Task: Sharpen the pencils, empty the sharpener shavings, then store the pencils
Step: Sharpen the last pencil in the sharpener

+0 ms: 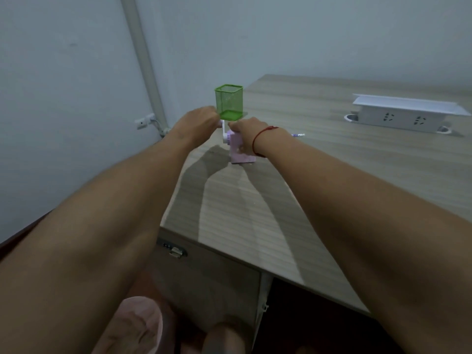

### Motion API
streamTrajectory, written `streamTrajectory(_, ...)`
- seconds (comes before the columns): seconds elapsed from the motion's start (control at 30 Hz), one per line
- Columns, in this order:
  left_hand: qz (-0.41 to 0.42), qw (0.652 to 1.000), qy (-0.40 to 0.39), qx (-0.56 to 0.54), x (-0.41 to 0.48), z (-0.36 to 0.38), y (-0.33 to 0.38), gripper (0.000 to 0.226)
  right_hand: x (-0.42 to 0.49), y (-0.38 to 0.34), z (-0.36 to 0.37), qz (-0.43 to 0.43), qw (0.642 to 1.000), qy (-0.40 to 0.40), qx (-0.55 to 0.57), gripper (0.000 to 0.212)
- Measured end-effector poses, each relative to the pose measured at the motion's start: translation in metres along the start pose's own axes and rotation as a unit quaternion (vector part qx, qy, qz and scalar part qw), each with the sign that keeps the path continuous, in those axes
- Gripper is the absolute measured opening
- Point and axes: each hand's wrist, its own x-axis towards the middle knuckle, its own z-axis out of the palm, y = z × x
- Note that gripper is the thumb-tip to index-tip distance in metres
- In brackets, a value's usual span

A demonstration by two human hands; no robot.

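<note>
Right hand (244, 135) fingers curled round pink sharpener (241, 155), pinning it to desk (306, 200) against crank force; left hand (199, 121) fingers closed on crank (224, 128), likely for turning; pencil (297, 135) end juts beyond right wrist; green mesh holder (229, 102) just past fingertips, handy for storing.

left arm: bare, stretched forward from the lower left, elbow low, forearm angled inward.
left hand (201, 121): back upward, fingers curled round the end of the crank (224, 127).
right arm: bare, stretched forward from the lower right, angled inward.
right wrist: a red string (263, 139) tied round it.
right hand (244, 134): just beside the left hand, fingers curled over the top of the sharpener (241, 158), gripping it.
</note>
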Motion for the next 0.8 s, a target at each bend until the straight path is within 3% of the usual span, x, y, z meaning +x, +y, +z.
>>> streamTrajectory(0.13,0.017,1.0,0.018,-0.007,-0.011,-0.017,0.005,0.028,0.002,-0.005,-0.002,0.013,1.0,-0.011,-0.008,0.043)
streamTrajectory(0.3,0.037,0.998,0.044,-0.024,-0.043,-0.019,0.022,0.018,-0.003,-0.007,-0.004,0.009,1.0,-0.005,-0.013,0.041)
streamTrajectory(0.63,-0.025,0.992,-0.111,-0.047,-0.046,0.026,0.034,0.024,-0.002,0.002,0.003,-0.005,0.999,0.001,0.032,0.051)
streamTrajectory(0.8,-0.026,0.991,-0.129,-0.015,-0.014,0.031,0.012,0.027,0.013,0.011,0.012,0.0,0.999,0.011,0.032,0.053)
